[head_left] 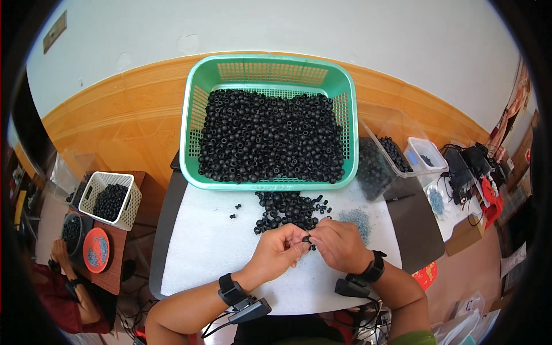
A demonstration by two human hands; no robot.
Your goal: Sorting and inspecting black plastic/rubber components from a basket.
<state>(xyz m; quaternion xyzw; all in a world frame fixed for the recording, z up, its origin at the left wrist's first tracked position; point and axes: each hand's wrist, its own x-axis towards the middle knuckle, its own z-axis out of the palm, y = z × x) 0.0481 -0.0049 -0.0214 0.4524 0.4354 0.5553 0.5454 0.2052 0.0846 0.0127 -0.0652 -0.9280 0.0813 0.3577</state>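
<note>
Black bead (306,238) sitting pinched between the fingertips of both hands, just above the white tabletop (207,241) and near its front edge; left hand (280,251) curling narrow around it from the left, thumb and forefinger closing on the bead; right hand (340,244) meeting it from the right, fingertips touching the same bead, fingers bunched tight; loose pile of black beads (287,210) lying just beyond the knuckles, touching neither hand as far as can be told; small heap of pale blue bits (357,218) resting just beside the right hand, on its far side; green basket (268,121) standing further back, heaped with black beads, well apart from the hands; black wristbands (230,289) wrapping both wrists, cables trailing off the front edge; clear tubs (402,158) of more beads waiting to the right of the basket; another person (66,293) sitting at far left beside a white basket (110,199) and an orange dish (96,250)
</note>
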